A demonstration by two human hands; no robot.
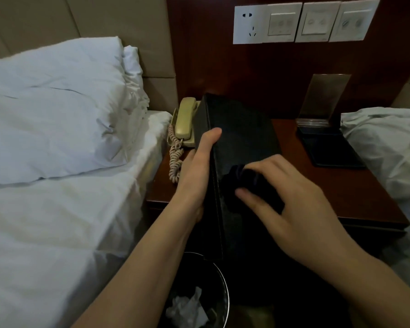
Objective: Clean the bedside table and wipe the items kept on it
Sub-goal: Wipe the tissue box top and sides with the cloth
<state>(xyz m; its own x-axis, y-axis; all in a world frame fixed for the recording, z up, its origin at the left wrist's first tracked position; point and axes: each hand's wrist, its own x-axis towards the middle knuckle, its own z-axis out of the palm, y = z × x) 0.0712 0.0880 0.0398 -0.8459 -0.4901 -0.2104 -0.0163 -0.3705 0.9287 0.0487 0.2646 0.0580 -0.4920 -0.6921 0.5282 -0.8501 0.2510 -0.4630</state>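
A large black box (242, 136) is held above the front of the dark wooden bedside table (341, 185). My left hand (197, 171) grips its left edge, thumb on the top face. My right hand (284, 192) holds a dark cloth (242, 178) bunched under its fingers against the box's top. A beige corded telephone (184, 121) sits at the table's back left, partly hidden by the box. A black flat pad (329, 147) lies at the back right, with a clear acrylic stand (322, 100) behind it.
A bed with white pillow (52, 110) lies to the left, and white bedding (388, 147) to the right. A black waste bin (199, 299) with crumpled paper stands on the floor below the box. Wall switches and a socket (301, 22) are mounted above the table.
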